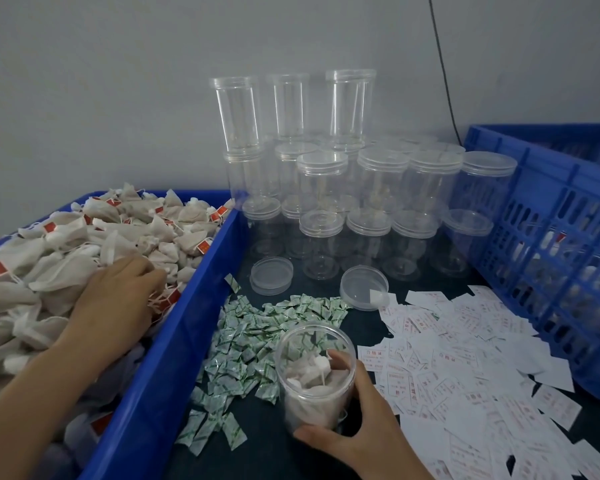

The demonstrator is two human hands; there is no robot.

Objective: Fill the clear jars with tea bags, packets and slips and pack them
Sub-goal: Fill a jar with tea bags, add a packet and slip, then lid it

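Right grip (357, 424) curls round the jar (314, 379); left grip (118, 299), among tea bags (84, 244), shows no clear hold; tangled ones may spill.

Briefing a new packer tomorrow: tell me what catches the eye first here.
A heap of tea bags fills the blue bin on the left, the left hand resting on it. Stacked clear jars rise against the wall behind. In front, the right hand grips an open jar holding some bags, between green packets and white slips.
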